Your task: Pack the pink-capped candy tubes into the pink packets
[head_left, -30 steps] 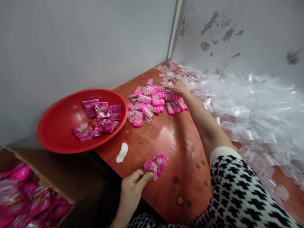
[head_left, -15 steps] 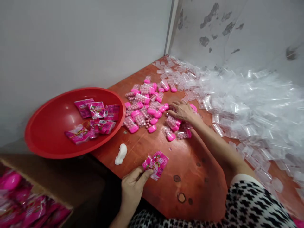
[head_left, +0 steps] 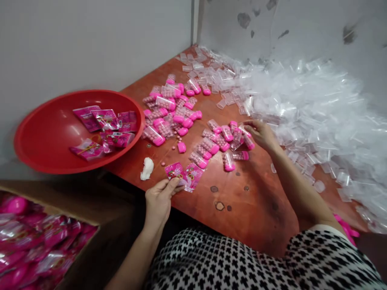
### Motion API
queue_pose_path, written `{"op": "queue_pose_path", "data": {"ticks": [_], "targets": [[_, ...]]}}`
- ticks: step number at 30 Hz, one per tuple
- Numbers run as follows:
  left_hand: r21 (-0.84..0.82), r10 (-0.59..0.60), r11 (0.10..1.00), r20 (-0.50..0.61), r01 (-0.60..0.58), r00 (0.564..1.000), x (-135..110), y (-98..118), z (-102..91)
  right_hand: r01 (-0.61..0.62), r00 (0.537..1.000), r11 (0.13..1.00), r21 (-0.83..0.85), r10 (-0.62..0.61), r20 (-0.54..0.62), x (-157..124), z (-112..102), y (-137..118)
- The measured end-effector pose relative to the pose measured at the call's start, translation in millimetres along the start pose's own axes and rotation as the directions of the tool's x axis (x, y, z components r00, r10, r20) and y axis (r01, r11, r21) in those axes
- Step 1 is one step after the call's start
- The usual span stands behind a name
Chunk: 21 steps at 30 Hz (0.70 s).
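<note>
Left hand [head_left: 159, 199] pinches flat, glossy pink packaging [head_left: 173, 169] by its end

Thumb and fingers clamp it at the near edge of the red-brown wooden table [head_left: 242, 213], probably to leave the printed faces uncovered. The right hand [head_left: 262, 135] curves beside the outer clear plastic, pink-capped bottles [head_left: 248, 141]; I cannot tell whether it grips one.

In the head view, the left hand [head_left: 159, 197] pinches two pink packets [head_left: 195, 175] above the near edge of the reddish table [head_left: 193, 207], while the right hand [head_left: 263, 135] has its fingers at the right side of a loose group of pink-capped bottles [head_left: 210, 146]. To the left stands a red bowl [head_left: 48, 133] with further packets [head_left: 105, 119] inside — and to the right spreads a large heap of clear plastic pieces [head_left: 296, 100], beside the stained wall [head_left: 317, 28].
</note>
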<state>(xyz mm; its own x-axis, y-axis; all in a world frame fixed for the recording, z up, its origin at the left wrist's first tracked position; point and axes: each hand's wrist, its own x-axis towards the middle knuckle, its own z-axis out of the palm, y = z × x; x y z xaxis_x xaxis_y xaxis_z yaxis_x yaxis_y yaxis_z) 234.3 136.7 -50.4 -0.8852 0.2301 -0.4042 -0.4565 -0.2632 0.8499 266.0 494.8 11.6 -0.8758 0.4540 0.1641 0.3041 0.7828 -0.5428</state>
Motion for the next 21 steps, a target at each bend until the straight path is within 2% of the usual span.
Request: {"op": "queue_pose_path", "data": {"ticks": [3, 5, 7, 9, 12, 14, 16, 18, 21], "targets": [[-0.053, 0.013, 0.998, -0.058, -0.016, 0.998, -11, 0, -2.2, 0.046, 0.998, 0.999, 0.028, -0.047, 0.037, -15, 2, -16], [-0.071, 0.027, 0.997, -0.097, -0.034, 0.995, -19, -5, -8.1, 0.127, 0.986, 0.989, 0.071, -0.134, 0.102, -28, 15, -40], [-0.127, 0.050, 0.989, -0.154, -0.070, 0.987, -23, -11, -16.5, 0.229, 0.950, 0.965, 0.130, -0.251, 0.185, -43, 35, -70], [-0.225, 0.064, 0.968, -0.225, -0.115, 0.972, -22, -15, -25.8, 0.354, 0.885, 0.915, 0.191, -0.394, 0.249, -54, 62, -100], [-0.369, 0.049, 0.916, -0.284, -0.157, 0.958, -16, -16, -37.1, 0.532, 0.753, 0.820, 0.212, -0.572, 0.323, -64, 107, -140], [-0.424, 0.030, 0.893, -0.282, -0.153, 0.959, -11, -15, -40.5, 0.603, 0.673, 0.772, 0.199, -0.627, 0.392, -71, 131, -160], [-0.466, 0.019, 0.873, -0.263, -0.144, 0.965, -8, -16, -40.3, 0.647, 0.616, 0.741, 0.177, -0.646, 0.451, -85, 145, -173], [-0.512, 0.017, 0.846, -0.252, -0.148, 0.968, -7, -17, -37.9, 0.672, 0.606, 0.729, 0.126, -0.640, 0.472, -109, 151, -177], [-0.558, 0.001, 0.815, -0.265, -0.154, 0.964, -6, -18, -35.1, 0.678, 0.634, 0.735, 0.016, -0.595, 0.494, -146, 153, -172]]}}
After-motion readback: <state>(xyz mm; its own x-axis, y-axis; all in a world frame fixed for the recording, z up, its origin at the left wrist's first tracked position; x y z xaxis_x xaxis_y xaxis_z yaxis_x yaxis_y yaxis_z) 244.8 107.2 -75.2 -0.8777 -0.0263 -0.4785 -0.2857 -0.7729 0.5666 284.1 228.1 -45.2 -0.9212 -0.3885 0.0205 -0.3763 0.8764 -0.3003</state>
